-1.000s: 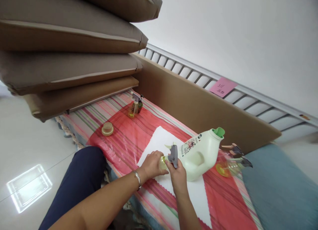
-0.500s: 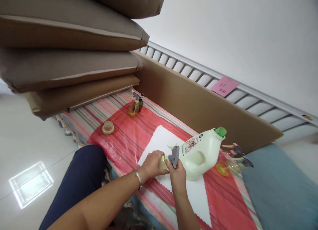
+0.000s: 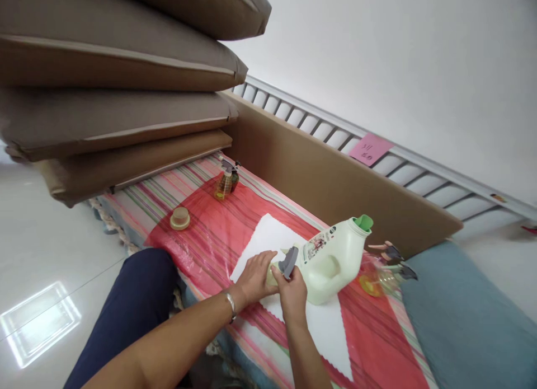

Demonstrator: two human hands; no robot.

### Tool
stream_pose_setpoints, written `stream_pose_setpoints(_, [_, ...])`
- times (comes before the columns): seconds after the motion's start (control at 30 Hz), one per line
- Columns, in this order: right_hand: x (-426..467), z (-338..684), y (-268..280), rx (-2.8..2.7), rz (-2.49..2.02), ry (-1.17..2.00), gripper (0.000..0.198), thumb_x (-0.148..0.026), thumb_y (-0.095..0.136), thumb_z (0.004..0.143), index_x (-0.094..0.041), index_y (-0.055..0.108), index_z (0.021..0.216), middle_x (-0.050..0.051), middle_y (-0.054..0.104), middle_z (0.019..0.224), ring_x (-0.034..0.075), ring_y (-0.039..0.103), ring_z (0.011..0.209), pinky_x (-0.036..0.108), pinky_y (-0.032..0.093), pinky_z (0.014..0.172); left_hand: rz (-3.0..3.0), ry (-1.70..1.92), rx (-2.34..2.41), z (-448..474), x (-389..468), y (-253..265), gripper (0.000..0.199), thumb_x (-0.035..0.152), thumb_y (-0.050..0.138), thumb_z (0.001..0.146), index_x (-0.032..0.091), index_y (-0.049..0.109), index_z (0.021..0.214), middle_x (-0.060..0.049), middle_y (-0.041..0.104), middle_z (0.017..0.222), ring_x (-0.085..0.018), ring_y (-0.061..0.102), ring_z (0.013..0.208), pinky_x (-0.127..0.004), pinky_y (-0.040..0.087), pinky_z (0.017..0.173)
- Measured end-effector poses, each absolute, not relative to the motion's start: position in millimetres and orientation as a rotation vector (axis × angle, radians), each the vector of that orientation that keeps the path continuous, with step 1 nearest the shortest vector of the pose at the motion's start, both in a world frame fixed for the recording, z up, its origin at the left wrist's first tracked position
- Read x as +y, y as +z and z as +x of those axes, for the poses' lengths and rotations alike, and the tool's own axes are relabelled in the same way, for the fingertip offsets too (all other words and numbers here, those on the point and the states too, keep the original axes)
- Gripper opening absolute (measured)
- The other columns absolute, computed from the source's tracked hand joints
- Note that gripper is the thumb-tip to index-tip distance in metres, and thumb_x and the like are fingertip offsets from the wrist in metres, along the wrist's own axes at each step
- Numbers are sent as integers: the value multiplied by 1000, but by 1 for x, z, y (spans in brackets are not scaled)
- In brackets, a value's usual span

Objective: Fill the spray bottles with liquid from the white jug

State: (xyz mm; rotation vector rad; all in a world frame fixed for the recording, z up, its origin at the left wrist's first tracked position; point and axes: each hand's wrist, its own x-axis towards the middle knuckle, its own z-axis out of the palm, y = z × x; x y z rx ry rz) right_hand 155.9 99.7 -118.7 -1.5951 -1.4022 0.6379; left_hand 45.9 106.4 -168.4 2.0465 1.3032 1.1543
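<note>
A small spray bottle point(image 3: 287, 261) with a grey trigger head is held between my two hands, over a white scalloped sheet point(image 3: 268, 232). My left hand point(image 3: 255, 276) wraps round its pale yellowish body and hides most of it. My right hand point(image 3: 292, 291) grips the bottle at its neck, just under the trigger head. Right behind the hands stands a pale green jug point(image 3: 335, 266) with a handle, a flowered label and a bright green open spout. The sheet lies on red translucent plastic point(image 3: 201, 238) spread over a striped cloth.
A cream cap point(image 3: 180, 218) lies at left on the plastic. More spray bottles stand at the back point(image 3: 224, 182) and at the right point(image 3: 377, 280). Stacked brown cushions point(image 3: 126, 115) rise at the left; a brown board point(image 3: 327, 173) lines the back. A blue-grey pad point(image 3: 465, 316) is at right.
The camera view has shifted slightly, so things sit a little further left. Both hands keep hold of the spray bottle, with little other visible movement.
</note>
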Motion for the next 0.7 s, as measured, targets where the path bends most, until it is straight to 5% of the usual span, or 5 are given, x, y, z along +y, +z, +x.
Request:
stream_pose_setpoints(0.1, [99,154,-117,-1392,-1591,656,32,-43,66,64,-18,59,81,2,66,74,23,60,73,32,46,69,2097,1301,1202,46,100,-177,73,27,62,77,25,20,137,-12,35,140,-25,33,129,-47,31,103])
stream_pose_setpoints(0.3, [104,161,-121,-1383,-1542,766,34,-42,67,64,-17,58,86,4,67,81,24,61,80,35,48,74,2081,1347,1061,44,100,-179,69,30,67,73,31,30,132,-6,50,128,-23,41,121,-47,33,101])
stream_pose_setpoints(0.5, [105,176,-116,-1436,-1364,985,43,-38,66,66,-17,60,102,8,65,108,25,57,105,37,45,89,2045,1330,1053,45,100,-179,74,24,69,72,31,29,133,-7,47,132,-25,39,124,-49,30,103])
stream_pose_setpoints(0.7, [110,182,-114,-1477,-1306,1014,38,-36,69,66,-16,62,98,9,68,100,26,61,97,43,43,91,2020,1295,1072,46,102,-180,82,24,70,71,32,22,136,-8,44,134,-26,38,125,-51,30,103])
